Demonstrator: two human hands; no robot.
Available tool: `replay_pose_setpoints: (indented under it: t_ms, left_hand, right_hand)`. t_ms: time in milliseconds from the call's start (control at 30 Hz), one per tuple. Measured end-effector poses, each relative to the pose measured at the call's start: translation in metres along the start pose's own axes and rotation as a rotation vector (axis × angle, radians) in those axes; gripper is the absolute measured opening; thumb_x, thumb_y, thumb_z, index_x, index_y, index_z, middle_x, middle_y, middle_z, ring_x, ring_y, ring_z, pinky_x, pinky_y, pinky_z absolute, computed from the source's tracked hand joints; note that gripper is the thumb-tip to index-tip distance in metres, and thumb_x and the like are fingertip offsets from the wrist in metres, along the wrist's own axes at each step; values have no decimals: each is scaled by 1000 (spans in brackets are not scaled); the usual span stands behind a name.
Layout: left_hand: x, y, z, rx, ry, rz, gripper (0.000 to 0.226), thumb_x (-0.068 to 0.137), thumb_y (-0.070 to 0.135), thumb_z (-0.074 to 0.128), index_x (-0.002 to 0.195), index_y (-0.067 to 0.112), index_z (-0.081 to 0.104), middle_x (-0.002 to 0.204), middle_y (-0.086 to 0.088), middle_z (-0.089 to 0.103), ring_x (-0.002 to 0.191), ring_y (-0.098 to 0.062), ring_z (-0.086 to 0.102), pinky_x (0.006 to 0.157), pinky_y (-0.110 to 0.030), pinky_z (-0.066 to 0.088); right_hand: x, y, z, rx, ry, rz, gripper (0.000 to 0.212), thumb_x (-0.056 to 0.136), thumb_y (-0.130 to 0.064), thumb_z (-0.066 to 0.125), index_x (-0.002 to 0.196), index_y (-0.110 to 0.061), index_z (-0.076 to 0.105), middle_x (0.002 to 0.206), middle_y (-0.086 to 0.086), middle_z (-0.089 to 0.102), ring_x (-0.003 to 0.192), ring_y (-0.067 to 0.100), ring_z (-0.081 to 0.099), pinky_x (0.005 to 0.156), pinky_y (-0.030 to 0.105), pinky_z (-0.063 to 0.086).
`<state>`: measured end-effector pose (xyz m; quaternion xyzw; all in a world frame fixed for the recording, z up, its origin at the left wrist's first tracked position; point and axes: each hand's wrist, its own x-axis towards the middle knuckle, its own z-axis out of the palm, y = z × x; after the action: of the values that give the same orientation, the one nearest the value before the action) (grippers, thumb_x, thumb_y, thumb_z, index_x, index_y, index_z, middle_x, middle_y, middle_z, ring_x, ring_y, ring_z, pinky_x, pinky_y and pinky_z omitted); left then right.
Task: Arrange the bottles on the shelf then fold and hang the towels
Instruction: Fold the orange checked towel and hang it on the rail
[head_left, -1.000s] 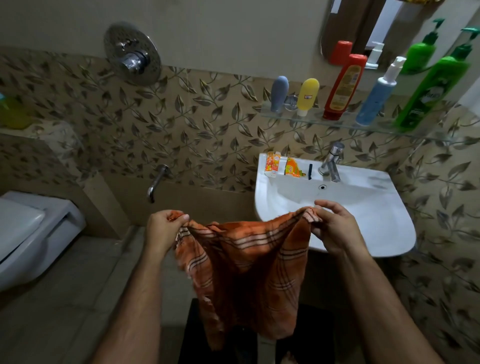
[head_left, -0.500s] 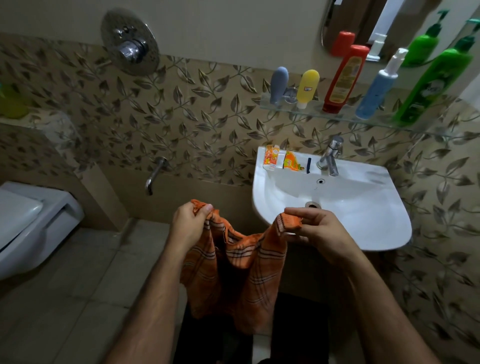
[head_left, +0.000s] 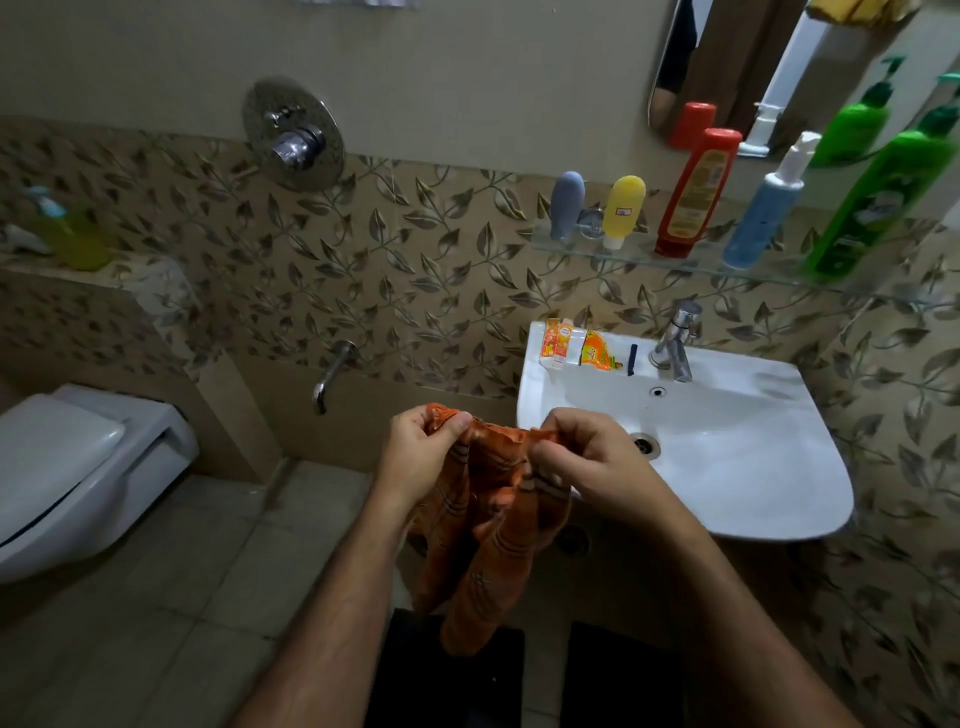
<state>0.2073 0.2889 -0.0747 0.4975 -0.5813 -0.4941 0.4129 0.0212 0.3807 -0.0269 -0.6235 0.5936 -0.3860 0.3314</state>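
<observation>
An orange checked towel (head_left: 488, 540) hangs bunched in front of me, left of the sink. My left hand (head_left: 421, 457) pinches one top corner and my right hand (head_left: 587, 462) pinches the other, the two hands close together. On the glass shelf (head_left: 691, 267) stand a grey tube (head_left: 566, 205), a yellow tube (head_left: 622, 210), a red bottle (head_left: 696, 192), a blue pump bottle (head_left: 763, 213) and a green pump bottle (head_left: 878, 197), all upright in a row.
A white sink (head_left: 727, 457) with a tap (head_left: 675, 343) and small orange packets (head_left: 571, 345) is at right. A white toilet (head_left: 72, 473) is at left, a wall spout (head_left: 330, 376) and shower valve (head_left: 293, 135) between. A mirror (head_left: 727, 67) hangs above the shelf.
My hands have come together, bringing the towel's two top corners close. The spread towel is now folded in and hangs narrow. The view has tilted slightly.
</observation>
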Motion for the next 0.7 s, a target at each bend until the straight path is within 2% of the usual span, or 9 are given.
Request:
replay_pose_setpoints:
  t_ms: [67,100,200,400,567,633,700]
  left_hand:
    - [-3,4,8,-84,-10,-43,16,87,15,70,76,3,72,74,-10,73,69,-17,67,69,-33,55]
    - [-6,7,13,-147,-5,-82,17,87,13,69,79,-2,71,76,-16,71,70,-23,66,69,-35,56]
    - [-14,12,26,-340,-35,-218,21,88,12,67,86,-9,68,74,-18,67,66,-25,64,57,-28,55]
    - [-14,9,27,-424,-126,-315,19,88,21,69,76,6,69,70,-10,69,62,-18,67,53,-24,51]
    - [-13,6,28,-370,-188,-284,24,87,30,68,74,11,71,70,-8,69,64,-16,66,54,-24,50]
    - [-11,7,26,-401,-227,-248,24,81,31,70,80,7,73,77,-11,72,70,-18,69,59,-25,53]
    - [-9,5,23,-421,-253,-193,25,81,22,71,91,-1,72,87,-16,74,78,-22,71,65,-25,55]
  right_hand:
    - [8,-2,12,-75,43,5,17,90,-27,64,74,-19,65,69,4,64,68,21,63,62,43,52]
    - [11,-1,20,-123,70,13,18,90,-29,65,74,-19,65,67,2,64,65,18,61,60,41,50]
    - [19,4,38,-233,167,88,26,89,-34,65,68,-18,63,59,-1,59,58,13,54,53,31,40]
    - [22,8,45,-191,211,215,34,92,-39,63,63,-22,60,57,-4,57,56,9,53,51,21,36]
    - [25,7,43,-156,201,249,30,91,-41,65,67,-22,67,62,-3,63,61,11,60,55,23,44]
    - [28,6,42,-149,218,249,29,90,-39,65,69,-20,68,64,-1,65,63,13,62,56,26,47]
    - [30,7,41,-157,222,233,27,90,-36,66,71,-18,69,66,1,66,66,16,63,60,35,53]
